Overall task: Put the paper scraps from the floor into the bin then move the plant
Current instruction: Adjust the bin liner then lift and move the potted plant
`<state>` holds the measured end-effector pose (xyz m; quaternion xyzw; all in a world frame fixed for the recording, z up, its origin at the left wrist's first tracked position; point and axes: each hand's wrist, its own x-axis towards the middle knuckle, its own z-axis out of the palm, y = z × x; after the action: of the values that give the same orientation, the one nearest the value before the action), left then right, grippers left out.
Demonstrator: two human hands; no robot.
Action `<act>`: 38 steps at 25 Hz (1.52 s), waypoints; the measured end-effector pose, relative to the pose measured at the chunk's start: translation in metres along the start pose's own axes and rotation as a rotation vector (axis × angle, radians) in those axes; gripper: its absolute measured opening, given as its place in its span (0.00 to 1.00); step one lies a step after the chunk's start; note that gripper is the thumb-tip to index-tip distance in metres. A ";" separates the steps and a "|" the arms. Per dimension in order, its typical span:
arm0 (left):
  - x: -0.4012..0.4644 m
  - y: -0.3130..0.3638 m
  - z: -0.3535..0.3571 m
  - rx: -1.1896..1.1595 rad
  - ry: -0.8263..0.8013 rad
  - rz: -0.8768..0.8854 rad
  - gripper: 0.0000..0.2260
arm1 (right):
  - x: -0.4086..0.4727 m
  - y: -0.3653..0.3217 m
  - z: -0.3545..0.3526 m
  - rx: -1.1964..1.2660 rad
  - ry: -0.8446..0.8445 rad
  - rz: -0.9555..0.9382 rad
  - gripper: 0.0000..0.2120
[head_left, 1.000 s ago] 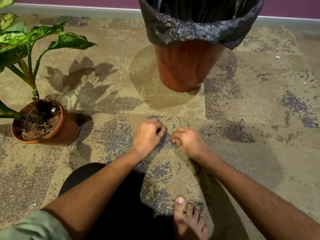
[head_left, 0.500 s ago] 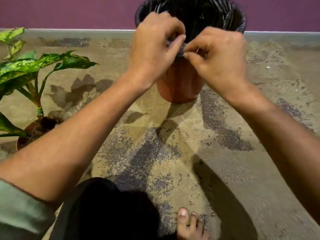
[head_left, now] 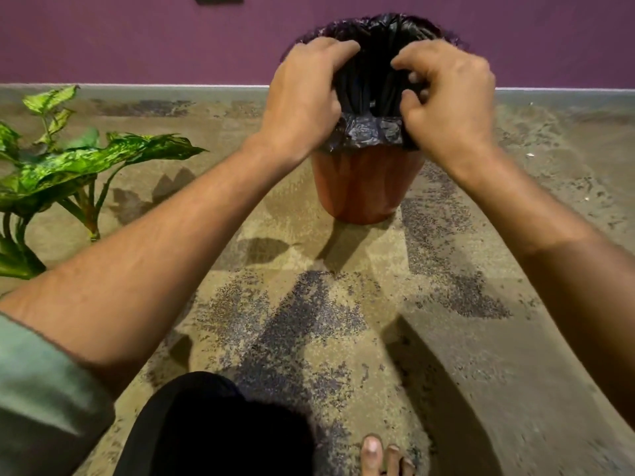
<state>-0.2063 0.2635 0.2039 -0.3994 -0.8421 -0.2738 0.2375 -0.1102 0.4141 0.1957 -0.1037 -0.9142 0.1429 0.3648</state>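
The brown bin (head_left: 367,183) with its black liner (head_left: 374,132) stands on the floor by the purple wall. Both my hands hover over its mouth. My left hand (head_left: 302,97) is at the left of the rim, fingers loosely curved over the opening. At the right of the rim, my right hand (head_left: 446,97) has its fingers spread and loosely curled. I see no paper scrap in either hand. The plant (head_left: 68,159) with mottled green leaves is at the left edge, its pot hidden behind my left arm. A tiny white scrap (head_left: 531,154) lies on the floor to the right of the bin.
The floor (head_left: 309,321) is a speckled tan and dark carpet. My bent knee in black cloth (head_left: 213,424) and my bare foot (head_left: 381,458) are at the bottom. The purple wall (head_left: 137,36) and a grey skirting close off the far side.
My hands rose from the floor in front of me to the bin's mouth. The fingertips that were pinched together half a second ago have moved apart and loosened.
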 end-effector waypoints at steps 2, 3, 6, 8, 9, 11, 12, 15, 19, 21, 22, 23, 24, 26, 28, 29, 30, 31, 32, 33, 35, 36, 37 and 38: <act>-0.013 -0.007 -0.003 -0.041 0.045 0.012 0.20 | -0.020 -0.011 0.003 0.056 0.005 -0.081 0.14; -0.023 -0.009 -0.006 -0.077 0.089 0.015 0.18 | -0.031 -0.017 0.005 0.084 0.007 -0.123 0.12; -0.081 -0.016 -0.023 -0.166 0.180 0.073 0.13 | -0.068 -0.032 0.015 0.153 -0.057 -0.229 0.09; -0.148 -0.027 -0.036 -0.208 0.100 0.088 0.10 | -0.090 -0.037 0.029 0.179 -0.148 -0.293 0.08; -0.188 -0.037 -0.044 -0.214 0.028 0.062 0.10 | -0.098 -0.039 0.038 0.185 -0.196 -0.324 0.08; -0.265 -0.063 -0.061 -0.221 -0.106 -0.078 0.10 | -0.111 -0.044 0.056 0.198 -0.305 -0.377 0.07; -0.299 -0.076 -0.072 -0.232 -0.148 -0.205 0.12 | -0.114 -0.047 0.066 0.193 -0.363 -0.405 0.08; -0.391 -0.123 -0.109 -0.136 -0.229 -0.792 0.12 | -0.117 -0.058 0.091 0.133 -0.554 -0.475 0.10; -0.497 -0.164 -0.126 0.203 -0.723 -0.944 0.40 | -0.109 -0.082 0.125 0.058 -0.728 -0.544 0.12; -0.507 -0.172 -0.122 0.210 -0.805 -0.946 0.42 | -0.105 -0.097 0.143 0.067 -0.767 -0.582 0.14; -0.506 -0.173 -0.122 0.201 -0.824 -0.947 0.43 | -0.104 -0.105 0.150 0.076 -0.800 -0.593 0.14; -0.505 -0.175 -0.122 0.186 -0.829 -0.957 0.43 | -0.103 -0.113 0.156 0.068 -0.840 -0.597 0.15; -0.507 -0.179 -0.123 0.180 -0.823 -0.969 0.43 | -0.101 -0.122 0.163 0.049 -0.881 -0.613 0.16; -0.505 -0.182 -0.121 0.180 -0.843 -0.958 0.42 | -0.095 -0.135 0.174 0.002 -0.953 -0.662 0.17; -0.504 -0.183 -0.123 0.172 -0.882 -0.954 0.42 | -0.089 -0.153 0.186 -0.019 -1.035 -0.697 0.18; -0.503 -0.182 -0.124 0.162 -0.883 -0.947 0.42 | -0.084 -0.159 0.191 -0.028 -1.086 -0.689 0.20; -0.502 -0.181 -0.124 0.154 -0.871 -0.933 0.43 | -0.078 -0.164 0.195 -0.041 -1.144 -0.674 0.23; -0.500 -0.181 -0.126 0.151 -0.853 -0.927 0.45 | -0.072 -0.168 0.202 -0.055 -1.198 -0.681 0.25; -0.498 -0.181 -0.127 0.153 -0.845 -0.929 0.45 | -0.068 -0.171 0.208 -0.055 -1.225 -0.701 0.27; -0.496 -0.181 -0.127 0.161 -0.842 -0.934 0.45 | -0.064 -0.173 0.215 -0.067 -1.225 -0.752 0.30; -0.499 -0.182 -0.127 0.153 -0.864 -0.980 0.42 | -0.059 -0.182 0.223 -0.047 -1.231 -0.803 0.37; -0.503 -0.184 -0.126 0.145 -0.893 -1.008 0.41 | -0.059 -0.188 0.226 -0.002 -1.267 -0.769 0.40; -0.508 -0.186 -0.125 0.149 -0.924 -1.028 0.41 | -0.060 -0.195 0.228 0.050 -1.301 -0.714 0.44; -0.511 -0.187 -0.124 0.156 -0.948 -1.035 0.41 | -0.064 -0.200 0.231 0.107 -1.335 -0.648 0.47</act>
<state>-0.0439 -0.1942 -0.0715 -0.0058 -0.9538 -0.0870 -0.2876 -0.2426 0.1649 0.0627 0.2980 -0.9179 0.1049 -0.2399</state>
